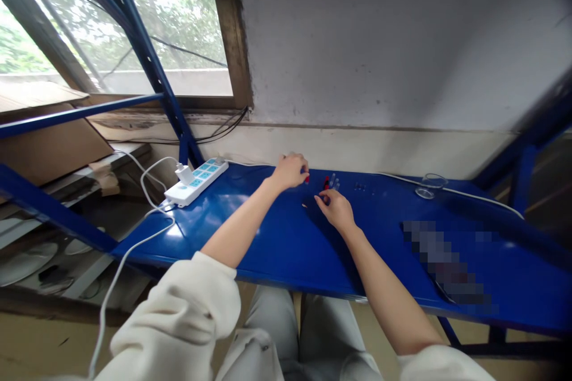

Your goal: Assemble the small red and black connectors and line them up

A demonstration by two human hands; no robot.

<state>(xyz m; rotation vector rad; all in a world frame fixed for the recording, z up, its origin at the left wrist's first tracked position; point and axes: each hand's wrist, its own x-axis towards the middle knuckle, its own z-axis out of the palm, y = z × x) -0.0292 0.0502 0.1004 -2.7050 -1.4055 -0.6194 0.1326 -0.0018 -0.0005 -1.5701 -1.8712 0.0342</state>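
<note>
My left hand [291, 171] hovers over the far part of the blue table [277, 238], its fingers closed on a small red piece [307, 179]. To its right and closer to me, my right hand [338, 209] has thumb and forefinger pinched together; whatever may be between them is too small to make out. Just beyond the right hand's fingers are a small red and black piece [326, 182] and several clear tube-like pieces [333, 180]. A tiny pale bit [304, 205] lies on the table between the hands.
A white power strip [196, 183] with a plugged-in adapter lies at the left. Tiny clear pieces [360, 186] lie right of the hands. Farther right stands a clear cup [432, 184] beside a white cable [482, 197]. A pixelated dark object [447, 268] lies at the right front.
</note>
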